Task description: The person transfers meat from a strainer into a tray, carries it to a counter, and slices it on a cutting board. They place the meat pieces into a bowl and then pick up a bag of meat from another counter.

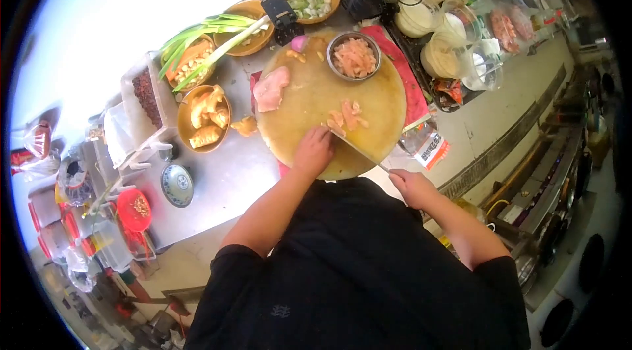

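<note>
My right hand [411,188] is wrapped round the handle of a knife [361,150], whose blade reaches left across the front of a round cutting board [303,103]. Close to the blade's far end, my left hand [315,150] lies on the board with its fingers bent together; anything beneath them is hidden. Cut pieces of pale pink meat [349,114] lie just beyond the blade. A larger slab of raw meat [271,89] rests at the board's left. At the back right of the board stands a metal bowl [332,68] full of meat strips.
Left of the board are a bowl of ginger [209,113], a patterned bowl [177,185] and a white bin [161,77]. Leeks [220,50] lie over bowls behind. A tray of containers [441,55] stands at the right, with a plastic packet [431,147] nearer.
</note>
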Demonstrator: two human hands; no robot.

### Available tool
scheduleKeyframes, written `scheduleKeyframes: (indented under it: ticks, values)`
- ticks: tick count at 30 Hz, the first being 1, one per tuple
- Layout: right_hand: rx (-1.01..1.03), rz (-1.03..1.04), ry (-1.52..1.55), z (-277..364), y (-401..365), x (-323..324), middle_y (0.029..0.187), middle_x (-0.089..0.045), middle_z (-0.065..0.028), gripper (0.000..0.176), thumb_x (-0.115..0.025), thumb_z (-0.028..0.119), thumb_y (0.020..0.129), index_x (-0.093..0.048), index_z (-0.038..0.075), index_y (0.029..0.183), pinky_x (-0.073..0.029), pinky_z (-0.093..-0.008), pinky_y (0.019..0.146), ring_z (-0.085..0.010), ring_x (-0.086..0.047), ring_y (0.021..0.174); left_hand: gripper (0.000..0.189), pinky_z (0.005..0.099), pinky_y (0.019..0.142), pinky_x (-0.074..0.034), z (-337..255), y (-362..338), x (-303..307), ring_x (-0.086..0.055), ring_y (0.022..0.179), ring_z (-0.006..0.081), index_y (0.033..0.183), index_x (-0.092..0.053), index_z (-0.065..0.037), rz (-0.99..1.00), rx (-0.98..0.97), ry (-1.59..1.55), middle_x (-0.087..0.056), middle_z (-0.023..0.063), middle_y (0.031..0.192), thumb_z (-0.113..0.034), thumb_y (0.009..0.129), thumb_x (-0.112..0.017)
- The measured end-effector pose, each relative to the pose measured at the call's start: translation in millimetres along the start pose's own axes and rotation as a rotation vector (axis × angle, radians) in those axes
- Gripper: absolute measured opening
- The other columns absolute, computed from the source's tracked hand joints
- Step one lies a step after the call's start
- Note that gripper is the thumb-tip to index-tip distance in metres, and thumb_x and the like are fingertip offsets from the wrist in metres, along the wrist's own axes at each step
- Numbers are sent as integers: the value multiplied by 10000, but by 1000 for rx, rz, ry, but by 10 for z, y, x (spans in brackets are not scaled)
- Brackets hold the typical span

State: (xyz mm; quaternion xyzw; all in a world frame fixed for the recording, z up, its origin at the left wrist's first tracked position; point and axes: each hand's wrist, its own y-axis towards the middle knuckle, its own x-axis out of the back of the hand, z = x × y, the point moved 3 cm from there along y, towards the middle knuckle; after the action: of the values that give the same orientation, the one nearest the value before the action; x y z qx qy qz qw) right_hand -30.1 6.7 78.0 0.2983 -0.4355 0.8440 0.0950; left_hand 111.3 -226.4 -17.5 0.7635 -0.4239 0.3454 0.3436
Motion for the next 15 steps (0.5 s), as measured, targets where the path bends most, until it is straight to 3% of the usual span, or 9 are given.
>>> scheduleKeyframes:
  ticks: [5, 8, 15]
  values:
    - [77, -98, 123, 83, 140, -13, 1109, -682, -229, 466, -462, 431, 1006, -668, 71, 1218, -503, -451, 910, -414, -649, 1019, 362, 412, 883, -519, 20, -60, -39, -592, 1037, 330, 1081, -663, -28, -47, -52, -16, -622, 130, 1075, -91, 727, -705]
    - [88, -23, 64, 233, 67, 23, 1088, -683, -236, 464, -455, 426, 1010, -661, 66, 1217, -503, -464, 905, -420, -648, 1008, 220, 391, 860, -503, -13, -81, 37, -585, 1018, 295, 946, -650, -33, -145, -102, 7, -612, 102, 1036, -127, 753, -697]
    - [85, 68, -2, 445, 129, -57, 1052, -681, -247, 480, -432, 441, 1013, -646, 55, 1202, -500, -492, 882, -432, -643, 981, 336, 394, 942, -500, 50, -135, -40, -574, 1112, 332, 1057, -678, -24, -101, -91, 33, -626, 133, 1117, -126, 738, -701]
